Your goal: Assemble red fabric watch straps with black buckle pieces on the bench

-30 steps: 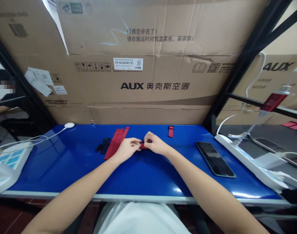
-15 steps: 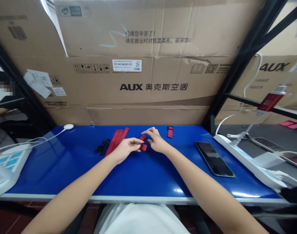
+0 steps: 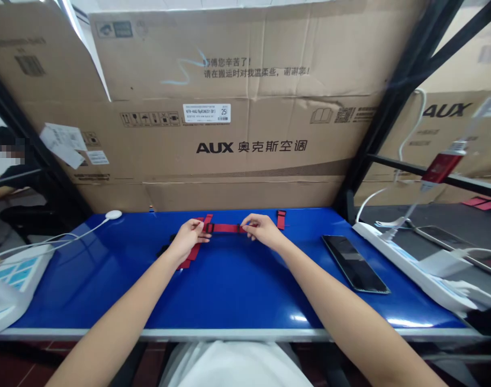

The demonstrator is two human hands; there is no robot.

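Red strap (image 3: 225,228) taut between both fingers (image 3: 200,228)

A dark phone (image 3: 355,263) lies right of the grip on the blue table (image 3: 229,295). A white power strip (image 3: 410,269) sits farther right. Cardboard boxes (image 3: 249,107) stand behind.

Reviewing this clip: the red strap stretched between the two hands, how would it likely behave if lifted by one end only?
The red strap looks like thin fabric, pulled straight only because the left hand and right hand pinch its ends, so it would probably droop. It seems light. The dark buckle near the left end might weigh that end down slightly.
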